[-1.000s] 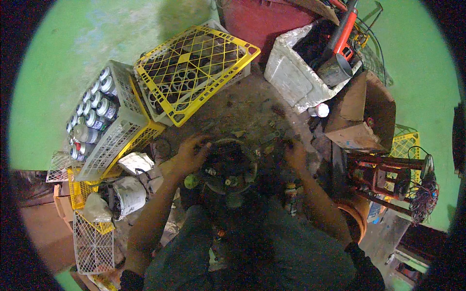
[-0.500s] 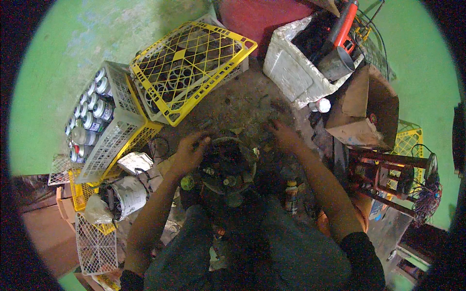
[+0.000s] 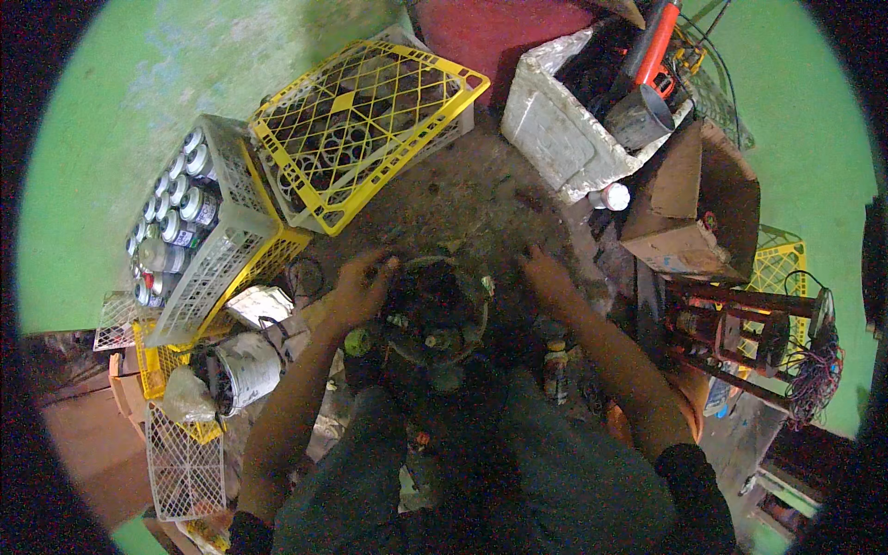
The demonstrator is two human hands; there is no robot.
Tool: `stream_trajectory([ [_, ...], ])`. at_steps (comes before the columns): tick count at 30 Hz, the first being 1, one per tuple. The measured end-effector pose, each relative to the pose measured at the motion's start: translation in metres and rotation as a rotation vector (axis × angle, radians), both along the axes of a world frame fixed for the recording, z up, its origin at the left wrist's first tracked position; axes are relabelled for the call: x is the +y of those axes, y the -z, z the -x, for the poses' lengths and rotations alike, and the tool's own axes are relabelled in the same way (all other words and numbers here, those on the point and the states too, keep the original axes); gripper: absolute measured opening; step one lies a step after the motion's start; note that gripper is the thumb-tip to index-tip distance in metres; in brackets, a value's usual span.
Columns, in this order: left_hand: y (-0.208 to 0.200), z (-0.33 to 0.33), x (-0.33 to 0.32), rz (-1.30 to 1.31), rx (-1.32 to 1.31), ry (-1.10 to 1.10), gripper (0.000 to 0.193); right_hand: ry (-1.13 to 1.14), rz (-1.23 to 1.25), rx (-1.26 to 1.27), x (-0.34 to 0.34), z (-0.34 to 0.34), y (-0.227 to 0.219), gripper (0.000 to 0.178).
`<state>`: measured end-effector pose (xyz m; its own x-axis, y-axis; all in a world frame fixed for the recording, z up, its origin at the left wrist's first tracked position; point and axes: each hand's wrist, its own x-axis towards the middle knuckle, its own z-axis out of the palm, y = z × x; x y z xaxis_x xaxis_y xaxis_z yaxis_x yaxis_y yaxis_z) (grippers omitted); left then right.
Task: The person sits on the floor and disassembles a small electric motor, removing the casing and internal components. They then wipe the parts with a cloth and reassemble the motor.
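Note:
Between my knees stands a round dark container (image 3: 485, 319) with small jumbled parts inside, too dim to name. Beside its left rim is my left hand (image 3: 363, 289), its fingers curled in; whatever they grip is too dark to make out. On the other side, a little apart from the container, my right hand (image 3: 549, 277) has its fingers bent together, and shadow hides what may be in them. A small bottle (image 3: 555, 370) stands below my right forearm. Close to my left wrist lies a yellow-green round thing (image 3: 357, 343).
Ahead on the left are a crate of spray cans (image 3: 190, 208) and a yellow-topped crate (image 3: 344, 102). A white bucket (image 3: 250, 373) lies left of my arm. At right are a white foam box (image 3: 555, 139), a cardboard box (image 3: 680, 199) and a rack with wires (image 3: 740, 342).
My right hand has shifted slightly down and to the right, toward me. My left hand stays almost in place beside the container.

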<state>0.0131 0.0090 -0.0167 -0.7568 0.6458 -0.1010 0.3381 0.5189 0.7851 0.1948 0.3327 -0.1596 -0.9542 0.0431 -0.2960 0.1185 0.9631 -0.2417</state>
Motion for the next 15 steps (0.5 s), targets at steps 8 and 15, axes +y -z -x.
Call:
stream_trajectory([
  [8,-0.051,-0.003,-0.034,0.083,-0.182,-0.06,0.032,0.29,0.265,0.232,0.008,0.014,-0.079,0.037],
  [15,-0.142,-0.03,-0.117,0.176,0.102,-0.162,0.031,0.467,0.341,0.412,0.031,0.0,-0.192,0.032],
])
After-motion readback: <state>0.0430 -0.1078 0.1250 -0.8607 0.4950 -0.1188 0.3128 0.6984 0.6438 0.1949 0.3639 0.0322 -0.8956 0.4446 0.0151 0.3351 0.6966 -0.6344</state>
